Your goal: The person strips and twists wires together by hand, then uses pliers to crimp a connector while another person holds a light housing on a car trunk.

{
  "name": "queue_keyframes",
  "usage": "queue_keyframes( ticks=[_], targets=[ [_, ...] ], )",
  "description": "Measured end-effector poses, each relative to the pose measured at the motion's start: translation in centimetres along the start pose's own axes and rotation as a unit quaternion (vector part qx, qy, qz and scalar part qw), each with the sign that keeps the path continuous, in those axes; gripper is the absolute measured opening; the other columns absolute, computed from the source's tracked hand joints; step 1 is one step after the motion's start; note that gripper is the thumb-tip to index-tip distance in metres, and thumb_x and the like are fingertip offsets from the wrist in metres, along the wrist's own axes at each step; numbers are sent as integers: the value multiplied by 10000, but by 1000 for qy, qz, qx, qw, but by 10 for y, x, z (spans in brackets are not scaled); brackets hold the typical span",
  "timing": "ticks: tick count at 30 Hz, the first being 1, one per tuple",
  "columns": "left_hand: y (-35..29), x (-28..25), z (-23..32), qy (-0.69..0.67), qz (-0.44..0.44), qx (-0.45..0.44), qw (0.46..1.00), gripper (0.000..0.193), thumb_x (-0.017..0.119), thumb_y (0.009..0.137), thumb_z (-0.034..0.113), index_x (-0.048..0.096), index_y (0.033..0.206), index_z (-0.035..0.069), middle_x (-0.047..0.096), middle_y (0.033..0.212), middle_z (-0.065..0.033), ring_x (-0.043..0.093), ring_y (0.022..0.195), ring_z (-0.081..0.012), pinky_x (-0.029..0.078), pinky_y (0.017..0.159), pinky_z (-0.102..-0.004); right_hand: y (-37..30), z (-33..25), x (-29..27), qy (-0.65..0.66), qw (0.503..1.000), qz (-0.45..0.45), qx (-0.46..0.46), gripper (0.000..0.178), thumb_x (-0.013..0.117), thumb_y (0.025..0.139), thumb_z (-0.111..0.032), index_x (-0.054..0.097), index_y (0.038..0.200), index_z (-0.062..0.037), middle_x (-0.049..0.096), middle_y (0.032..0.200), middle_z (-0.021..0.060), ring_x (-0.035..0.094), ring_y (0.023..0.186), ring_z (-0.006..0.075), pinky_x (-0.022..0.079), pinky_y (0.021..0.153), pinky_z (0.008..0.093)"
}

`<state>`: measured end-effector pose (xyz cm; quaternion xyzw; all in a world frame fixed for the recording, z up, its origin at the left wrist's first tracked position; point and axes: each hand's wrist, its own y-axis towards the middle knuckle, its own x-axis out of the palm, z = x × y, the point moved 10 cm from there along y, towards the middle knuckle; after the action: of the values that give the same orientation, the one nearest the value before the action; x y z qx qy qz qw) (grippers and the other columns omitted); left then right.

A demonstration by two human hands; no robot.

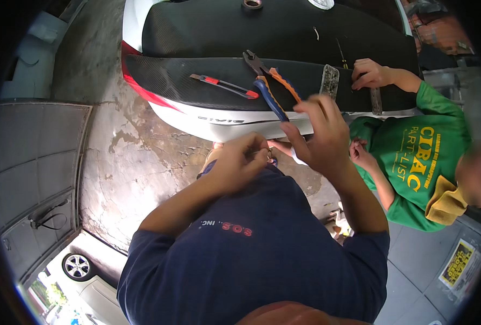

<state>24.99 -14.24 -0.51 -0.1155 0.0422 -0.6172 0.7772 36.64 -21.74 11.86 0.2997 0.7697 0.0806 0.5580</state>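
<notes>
The person's left hand (239,162) is curled in front of the chest, fingers drawn in tight toward the palm as if pinching something small; what it pinches is hidden behind the knuckles, so I cannot tell what it is. The right hand (319,135) is raised just to the right of it, held half open with the thumb and forefinger extended and the other fingers loosely bent; a thin pale strip (297,157) shows at its lower left edge, touching the fingers, though whether it is gripped or only lying against them cannot be told. Both hands hover just near of a long black motorcycle seat (197,81) with a woven, carbon-look cover, which lies across the far side of the scene over white bodywork (218,122). On the seat, just far of the right hand, lie pliers (270,86) with blue and orange handles, jaws pointing far and left. Left of the pliers, also on the seat, lies a slim utility knife (224,85) with red ends. To the right, another person in a green shirt (413,162) rests one hand (370,73) on the right end of the seat, beside a grey patterned strip (329,81); their other hand (362,154) is low, near the right hand. The cracked concrete floor (126,162) lies to the left.
</notes>
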Motion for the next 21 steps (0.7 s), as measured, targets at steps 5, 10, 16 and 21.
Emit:
queue_keyframes(
  ticks=[5,10,16,21],
  targets=[
    [-4,-19,-9,-51,43,23,998,127,588,1018,115,596,1024,-11,624,907,-18,561,839,-73,480,762,-245,55,12,51,-20,998,-53,-17,262,757,858,-192,647,1045,-46,631,947,111,654,880,322,525,745,422],
    [-9,-26,-18,-59,33,0,998,126,571,1037,112,578,1056,-12,610,996,-11,548,916,-65,458,829,-243,106,56,97,-39,993,-109,-13,158,702,893,-154,667,1017,-62,646,959,104,673,864,339,534,730,437],
    [-10,-32,-24,-126,27,-8,992,122,578,1039,113,583,1067,-6,606,997,-6,544,919,-65,449,823,-238,106,57,107,-61,990,-131,9,90,658,920,-150,622,940,-71,653,907,105,672,775,356,534,690,448],
    [-10,-40,-24,-141,49,5,989,148,567,1053,130,578,1086,-13,613,1000,-19,581,906,-72,487,815,-250,84,15,68,24,974,-220,-40,133,672,916,-192,626,926,-68,654,890,98,688,810,335,534,701,422]
  ],
)
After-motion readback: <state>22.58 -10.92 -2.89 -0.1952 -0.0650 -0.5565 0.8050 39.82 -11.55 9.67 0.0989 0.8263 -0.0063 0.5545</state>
